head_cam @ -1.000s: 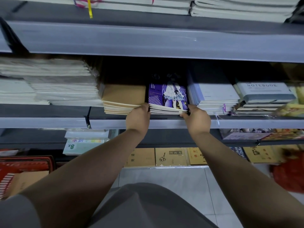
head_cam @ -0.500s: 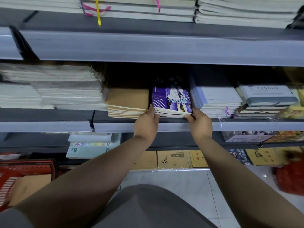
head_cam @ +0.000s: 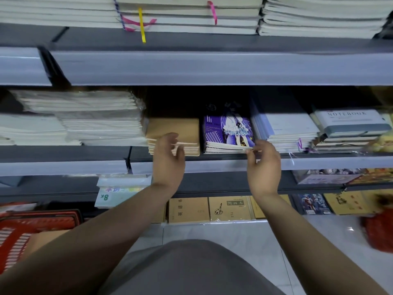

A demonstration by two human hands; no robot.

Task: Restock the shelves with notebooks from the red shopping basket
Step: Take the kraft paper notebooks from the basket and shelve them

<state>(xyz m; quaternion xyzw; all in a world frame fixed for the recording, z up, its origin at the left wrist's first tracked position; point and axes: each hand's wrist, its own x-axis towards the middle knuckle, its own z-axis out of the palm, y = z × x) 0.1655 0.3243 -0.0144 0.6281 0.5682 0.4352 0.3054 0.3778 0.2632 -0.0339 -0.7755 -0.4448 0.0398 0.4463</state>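
A stack of purple spiral notebooks (head_cam: 227, 135) with a cartoon figure on the cover lies on the middle shelf (head_cam: 319, 162), between a kraft-brown stack (head_cam: 176, 128) and a pale blue stack (head_cam: 285, 128). My right hand (head_cam: 263, 167) pinches the front right corner of the purple stack with its thumb and fingertips. My left hand (head_cam: 169, 160) hovers in front of the brown stack, fingers spread, holding nothing. The red shopping basket (head_cam: 32, 224) stands on the floor at lower left with a brown cover showing inside.
White plastic-wrapped pads (head_cam: 85, 118) fill the shelf's left part and a grey "NOTEBOOK" stack (head_cam: 348, 124) its right. The shelf above (head_cam: 212, 67) overhangs. Brown sketch pads (head_cam: 229, 208) line the bottom shelf. A blurred red object (head_cam: 378, 233) lies on the floor at right.
My left hand has let go of the purple stack's left side and drawn back leftward with fingers spread. My right hand has slid to the stack's front right corner. The view tilted up slightly.
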